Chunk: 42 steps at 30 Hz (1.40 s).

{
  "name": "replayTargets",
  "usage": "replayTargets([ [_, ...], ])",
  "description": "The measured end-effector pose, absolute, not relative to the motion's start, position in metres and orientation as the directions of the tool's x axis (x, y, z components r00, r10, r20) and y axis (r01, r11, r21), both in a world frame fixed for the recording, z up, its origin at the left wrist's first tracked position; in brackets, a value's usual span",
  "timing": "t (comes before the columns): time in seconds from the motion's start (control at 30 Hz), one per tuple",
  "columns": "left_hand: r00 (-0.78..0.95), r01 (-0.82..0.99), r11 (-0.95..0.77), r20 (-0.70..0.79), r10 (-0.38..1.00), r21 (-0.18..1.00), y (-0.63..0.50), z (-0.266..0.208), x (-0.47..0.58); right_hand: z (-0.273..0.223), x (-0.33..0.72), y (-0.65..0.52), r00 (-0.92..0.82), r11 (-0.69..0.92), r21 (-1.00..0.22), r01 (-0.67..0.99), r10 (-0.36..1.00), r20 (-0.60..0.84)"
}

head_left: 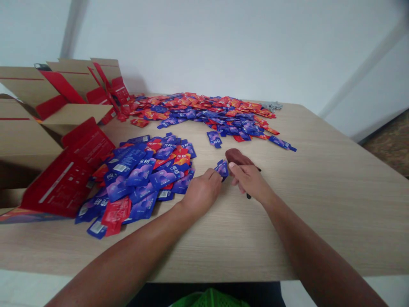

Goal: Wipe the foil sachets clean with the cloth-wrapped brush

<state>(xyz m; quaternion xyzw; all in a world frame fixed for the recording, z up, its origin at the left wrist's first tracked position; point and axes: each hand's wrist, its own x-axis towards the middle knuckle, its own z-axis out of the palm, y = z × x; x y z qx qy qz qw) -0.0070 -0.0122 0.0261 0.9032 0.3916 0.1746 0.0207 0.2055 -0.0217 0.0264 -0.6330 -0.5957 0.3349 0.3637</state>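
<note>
My left hand (204, 192) is closed on the edge of a small blue-purple sachet (221, 169), just above the table. At the sachet's right edge, the thumb and fingers of my right hand (247, 180) are pinched together on it. Its other fingers curl underneath, partly hidden. Right behind that hand lies a dark red-brown oblong thing (239, 157), partly covered, its kind unclear. A small black tip (248, 196) shows below the hand. To the left of my left hand is a heap of blue and red sachets (140, 175).
A long pile of red-orange and blue sachets (204, 108) lies along the back of the table (319, 204). Single sachets lie before it, one blue (214, 139), another (283, 143) further right. Open cardboard boxes (28, 149) with red flaps stand at left. Grey crumpled material (271, 105) sits behind.
</note>
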Motion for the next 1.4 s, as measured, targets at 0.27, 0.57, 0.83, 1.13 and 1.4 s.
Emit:
replayTargets([
  [0.27,0.444,0.361,-0.665,0.506,0.739,0.654,-0.005,0.013,-0.006,0.019,0.182,-0.022,-0.015,-0.208,-0.978,-0.014,0.978,-0.208],
  [0.57,0.408,-0.05,0.084,-0.056,0.911,0.995,0.001,0.006,0.004,0.014,0.179,-0.025,-0.018,-0.035,-0.995,0.09,0.999,-0.037],
  [0.83,0.452,-0.208,0.234,-0.118,0.884,0.95,0.002,0.013,0.002,0.017,0.177,-0.028,-0.136,-0.091,-0.996,0.011,0.986,-0.092],
  [1.13,0.459,-0.162,0.135,-0.046,0.887,0.978,-0.003,0.011,0.002,0.018,0.185,-0.025,-0.199,-0.127,-0.99,-0.054,0.973,-0.114],
  [1.4,0.393,-0.189,0.098,-0.016,0.92,0.977,0.005,0.007,0.001,0.011,0.186,-0.023,-0.032,0.056,-0.995,0.077,0.998,0.053],
])
